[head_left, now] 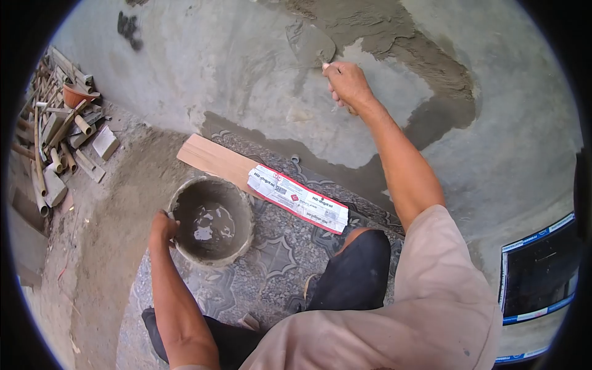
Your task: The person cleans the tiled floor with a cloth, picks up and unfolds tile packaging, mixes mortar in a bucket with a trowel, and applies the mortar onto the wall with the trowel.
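My right hand (349, 86) is closed around the handle of a trowel (316, 48), whose mortar-coated blade lies against the wall (203, 68). Wet grey mortar (382, 24) spreads over the wall above and to the right of the blade, and a darker damp band runs down toward the floor. At lower left, my left hand (163, 229) grips the rim of a round bucket (248, 237). Inside it sits some wet grey mix with a shiny, watery surface. The fingers of the left hand are partly hidden by the bucket's edge.
A flat cardboard strip (213, 161) with a printed white and red section (299, 198) lies along the wall's foot on the patterned tiles (271, 262). Wood and bamboo scraps (58, 139) and an orange bowl (79, 96) are piled at far left. A dark framed panel (539, 271) stands at right.
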`<state>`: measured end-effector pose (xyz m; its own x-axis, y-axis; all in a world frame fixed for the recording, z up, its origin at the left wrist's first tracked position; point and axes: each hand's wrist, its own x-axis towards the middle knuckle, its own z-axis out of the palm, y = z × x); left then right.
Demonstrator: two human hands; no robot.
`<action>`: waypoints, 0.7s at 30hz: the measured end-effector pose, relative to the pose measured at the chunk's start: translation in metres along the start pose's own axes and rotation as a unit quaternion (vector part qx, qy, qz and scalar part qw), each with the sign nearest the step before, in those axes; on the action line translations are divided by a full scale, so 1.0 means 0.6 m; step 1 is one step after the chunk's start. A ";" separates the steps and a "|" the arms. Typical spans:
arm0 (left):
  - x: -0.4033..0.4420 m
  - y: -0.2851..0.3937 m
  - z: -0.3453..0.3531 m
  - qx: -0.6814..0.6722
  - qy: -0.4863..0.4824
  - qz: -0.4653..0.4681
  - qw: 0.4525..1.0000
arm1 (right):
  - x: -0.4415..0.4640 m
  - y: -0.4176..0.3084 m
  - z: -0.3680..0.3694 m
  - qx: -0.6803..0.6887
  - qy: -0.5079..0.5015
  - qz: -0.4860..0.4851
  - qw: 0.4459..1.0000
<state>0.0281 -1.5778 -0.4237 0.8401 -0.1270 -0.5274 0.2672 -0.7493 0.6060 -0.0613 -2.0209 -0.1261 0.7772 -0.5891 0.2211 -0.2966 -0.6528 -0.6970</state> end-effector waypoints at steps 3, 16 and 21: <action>0.005 -0.006 -0.001 -0.010 -0.012 -0.001 1.000 | -0.029 0.024 -0.007 -0.227 0.060 -0.155 0.959; 0.027 -0.013 0.006 -0.001 -0.012 -0.002 1.000 | -0.071 0.018 -0.245 -0.266 0.319 -0.174 0.893; 0.011 -0.008 -0.002 -0.022 -0.014 -0.009 1.000 | -0.064 -0.042 -0.235 -0.290 0.306 -0.202 0.884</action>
<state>0.0331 -1.5742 -0.4293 0.8214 -0.1319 -0.5549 0.3033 -0.7229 0.6209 -0.1621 -2.0487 -0.0209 0.4920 -0.2831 0.8233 -0.4352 -0.8990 -0.0490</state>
